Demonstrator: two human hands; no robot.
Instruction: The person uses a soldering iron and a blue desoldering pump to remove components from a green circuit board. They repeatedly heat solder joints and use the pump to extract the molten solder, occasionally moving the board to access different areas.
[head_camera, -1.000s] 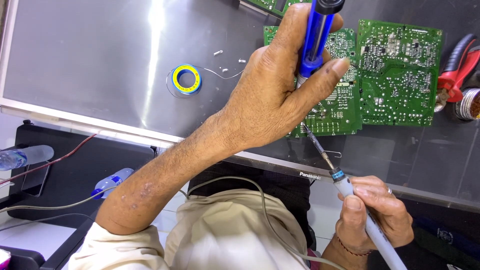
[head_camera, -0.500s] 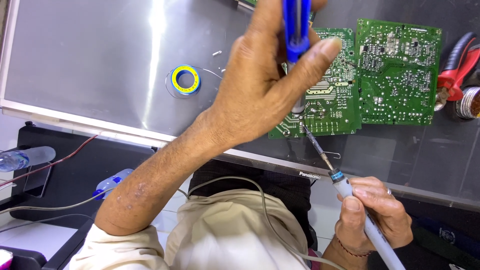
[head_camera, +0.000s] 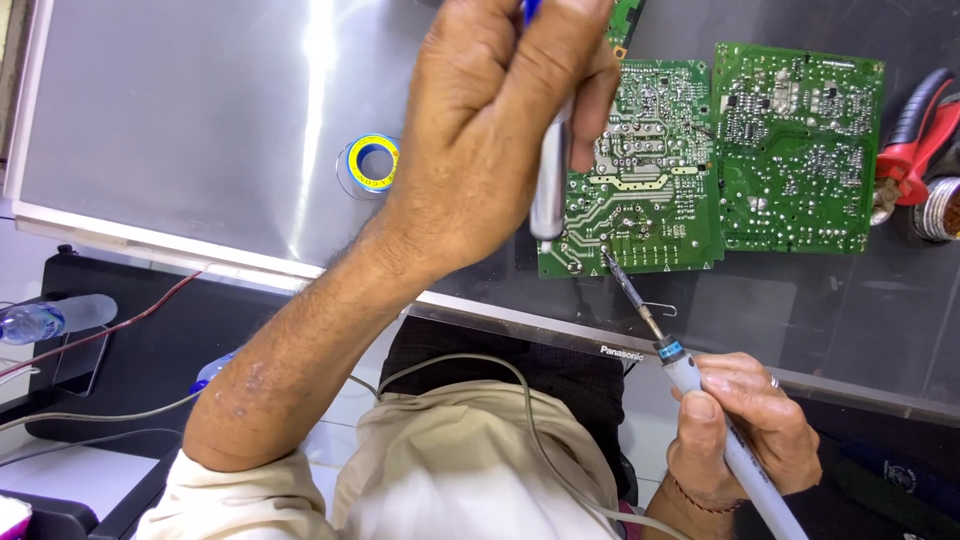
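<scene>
My left hand (head_camera: 490, 130) reaches in from the lower left and grips a solder sucker (head_camera: 549, 195) with a silver barrel and blue top. It stands upright with its tip at the lower left corner of a green circuit board (head_camera: 655, 215). My right hand (head_camera: 745, 430) holds a white-handled soldering iron (head_camera: 690, 375) at the lower right. The iron's thin metal tip (head_camera: 606, 256) touches the board's lower edge, just right of the sucker's tip.
A second green board (head_camera: 800, 150) lies to the right, with red-handled pliers (head_camera: 915, 130) and a round metal tin (head_camera: 940, 212) beyond it. A blue-and-yellow solder spool (head_camera: 372, 165) sits on the grey panel (head_camera: 180, 120). A plastic bottle (head_camera: 50, 318) and cables lie at the left.
My left hand has shifted left and come closer to the camera, bringing the solder sucker upright over the board's lower left corner. My right hand and the iron have stayed in place.
</scene>
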